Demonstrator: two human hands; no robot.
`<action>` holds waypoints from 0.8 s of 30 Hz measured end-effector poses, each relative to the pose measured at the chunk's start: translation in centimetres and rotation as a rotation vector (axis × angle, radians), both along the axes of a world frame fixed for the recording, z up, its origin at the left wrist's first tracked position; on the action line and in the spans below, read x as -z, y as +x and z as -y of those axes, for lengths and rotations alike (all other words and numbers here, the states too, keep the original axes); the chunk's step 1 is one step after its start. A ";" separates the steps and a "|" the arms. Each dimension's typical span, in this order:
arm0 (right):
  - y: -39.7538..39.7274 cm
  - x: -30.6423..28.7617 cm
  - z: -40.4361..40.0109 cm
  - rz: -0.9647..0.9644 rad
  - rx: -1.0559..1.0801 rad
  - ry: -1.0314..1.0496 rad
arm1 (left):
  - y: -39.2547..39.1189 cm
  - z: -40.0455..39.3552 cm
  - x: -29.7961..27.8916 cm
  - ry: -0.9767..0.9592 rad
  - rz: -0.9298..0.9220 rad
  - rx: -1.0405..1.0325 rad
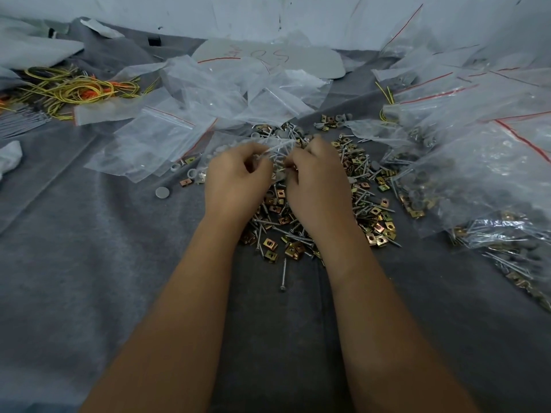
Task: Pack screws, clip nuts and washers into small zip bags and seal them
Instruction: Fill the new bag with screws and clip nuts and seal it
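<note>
Together, Two Hands Hold a Small Bag

Left hand (235, 177) and right hand (316, 180) pinch a small clear zip bag (275, 149) with curled fingers, above the loose pile (322, 222). Screws inside the crinkled plastic lie slanted, their pointing ends unclear. Brassy square clip nuts (270, 245), slim silver screws (283, 274) and round grey washers (162, 192) scatter over grey felt (89, 263).

grey felt cloth (89, 263), loose screws (283, 275), clip nuts (270, 245), empty zip bags (155, 138)
</note>
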State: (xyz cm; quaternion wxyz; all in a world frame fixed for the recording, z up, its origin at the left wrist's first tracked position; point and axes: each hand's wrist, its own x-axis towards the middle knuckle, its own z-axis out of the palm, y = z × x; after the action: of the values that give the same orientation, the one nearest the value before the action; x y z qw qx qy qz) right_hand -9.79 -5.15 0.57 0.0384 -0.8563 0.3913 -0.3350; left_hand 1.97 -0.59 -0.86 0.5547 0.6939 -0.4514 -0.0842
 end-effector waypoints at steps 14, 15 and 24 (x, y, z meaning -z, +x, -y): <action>-0.4 0.2 0.7 0.052 -0.158 0.078 | 0.2 -0.1 -0.3 -0.073 0.005 -0.051; -0.4 0.1 0.7 0.126 -0.181 0.106 | 0.4 -0.2 -0.3 -0.090 0.022 -0.135; -1.1 0.0 1.1 -0.191 0.071 0.187 | 0.8 -0.3 -0.3 0.016 0.104 -0.217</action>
State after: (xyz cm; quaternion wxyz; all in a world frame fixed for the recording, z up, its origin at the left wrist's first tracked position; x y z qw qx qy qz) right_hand -10.92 -6.24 0.57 0.0690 -0.8624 0.4529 -0.2153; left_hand 2.81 -0.30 -0.56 0.5308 0.7465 -0.4011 0.0087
